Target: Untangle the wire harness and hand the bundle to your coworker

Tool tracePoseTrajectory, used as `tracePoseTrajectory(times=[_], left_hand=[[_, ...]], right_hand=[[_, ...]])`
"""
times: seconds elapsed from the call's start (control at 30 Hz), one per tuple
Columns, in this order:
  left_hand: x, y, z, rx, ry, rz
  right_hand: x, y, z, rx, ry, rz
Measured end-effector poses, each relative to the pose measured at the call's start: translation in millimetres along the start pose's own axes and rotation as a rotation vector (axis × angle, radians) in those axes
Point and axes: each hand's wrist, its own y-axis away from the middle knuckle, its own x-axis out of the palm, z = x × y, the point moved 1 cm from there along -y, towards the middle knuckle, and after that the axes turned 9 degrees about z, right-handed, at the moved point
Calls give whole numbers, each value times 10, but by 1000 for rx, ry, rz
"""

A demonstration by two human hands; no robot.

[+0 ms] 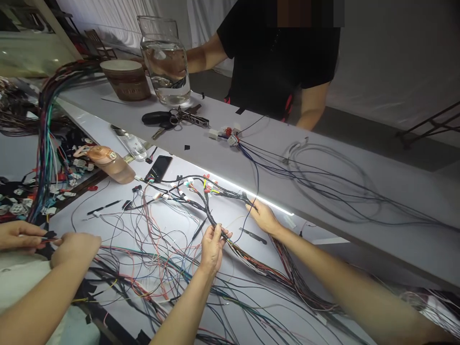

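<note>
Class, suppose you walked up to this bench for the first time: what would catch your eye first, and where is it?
The tangle of coloured wires spread over the white table. At its middle, the left hand and right hand pinch a black-taped harness. At the far edge stands a glass jar of water, beside a person in black.

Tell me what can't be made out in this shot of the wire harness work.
Head view only:
- Left hand: its pinch on the black-taped harness branch hides the fingertips' grip.
- Right hand: fingers cover what they hold on the harness.
- Co-worker's hands: the small item between them is too small.
- Connectors: too tiny to identify.
</note>
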Motion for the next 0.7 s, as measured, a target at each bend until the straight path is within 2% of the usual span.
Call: tracePoseTrajectory(times=[0.2,0.37,0.7], left_hand=[[-12,0,23,-14,64,-13],[-11,-15,14,-18,83,-46],[20,-78,10,-36,60,-103]], right_hand=[[-47,160,-41,54,-21,23],[-139,315,-55,72,-56,-33],[-55,519,163,49,-201,-40]])
